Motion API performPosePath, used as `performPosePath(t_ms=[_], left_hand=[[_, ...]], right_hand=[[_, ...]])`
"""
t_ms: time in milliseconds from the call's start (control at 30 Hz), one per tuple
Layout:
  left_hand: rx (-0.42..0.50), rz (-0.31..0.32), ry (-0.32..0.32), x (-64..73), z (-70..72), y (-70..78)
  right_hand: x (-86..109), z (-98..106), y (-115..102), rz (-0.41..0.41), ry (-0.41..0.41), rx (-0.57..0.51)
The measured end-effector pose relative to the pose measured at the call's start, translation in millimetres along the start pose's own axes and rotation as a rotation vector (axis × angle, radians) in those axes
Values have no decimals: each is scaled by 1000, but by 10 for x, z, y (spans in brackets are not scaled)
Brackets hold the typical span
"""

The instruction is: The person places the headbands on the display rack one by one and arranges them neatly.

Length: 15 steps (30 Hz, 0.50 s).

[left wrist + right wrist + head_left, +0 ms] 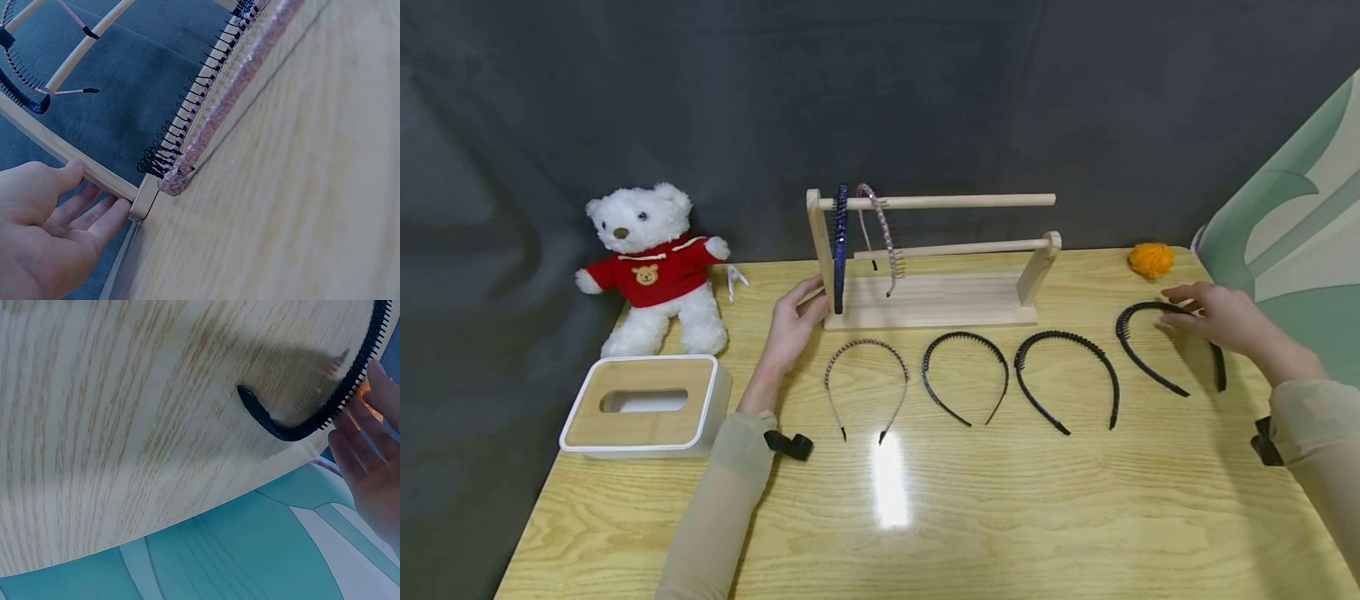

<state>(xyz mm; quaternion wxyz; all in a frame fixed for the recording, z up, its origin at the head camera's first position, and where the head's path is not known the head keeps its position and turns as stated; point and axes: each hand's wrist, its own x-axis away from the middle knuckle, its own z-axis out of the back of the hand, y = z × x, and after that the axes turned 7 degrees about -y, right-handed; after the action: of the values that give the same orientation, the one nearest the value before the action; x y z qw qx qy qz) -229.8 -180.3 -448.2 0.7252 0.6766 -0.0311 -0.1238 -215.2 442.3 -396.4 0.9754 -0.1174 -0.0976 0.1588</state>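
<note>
My left hand (793,321) grips the upright at the left end of a wooden rack (958,310), thumb on one side and fingers on the other. On its upper bar hang a dark blue headband (841,250) and a pink one (886,227). Over the rightmost black headband (1138,360) reaches my right hand (1217,317), thumb and fingers apart, fingertips right at the toothed band. Between the hands lie a pink headband (867,342), a dark thin headband (962,335) and a thicker black headband (1060,335) on the table.
A white teddy bear (658,275) in a red sweater sits at the left, behind a tissue box (580,408). A small white clip-like piece (735,282) lies beside the bear. At the back right is an orange yarn ball (1151,260). Dark cloth (925,100) hangs behind the table.
</note>
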Motion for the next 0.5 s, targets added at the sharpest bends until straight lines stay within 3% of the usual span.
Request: performPosePath(t_ms=[300,500], left_hand=[[-13,1,-1,2,12,-13],[-10,-3,-4,-7,9,-15]], right_hand=[[-86,-36,84,-17,-25,19],[-113,-69,116,0,22,27]])
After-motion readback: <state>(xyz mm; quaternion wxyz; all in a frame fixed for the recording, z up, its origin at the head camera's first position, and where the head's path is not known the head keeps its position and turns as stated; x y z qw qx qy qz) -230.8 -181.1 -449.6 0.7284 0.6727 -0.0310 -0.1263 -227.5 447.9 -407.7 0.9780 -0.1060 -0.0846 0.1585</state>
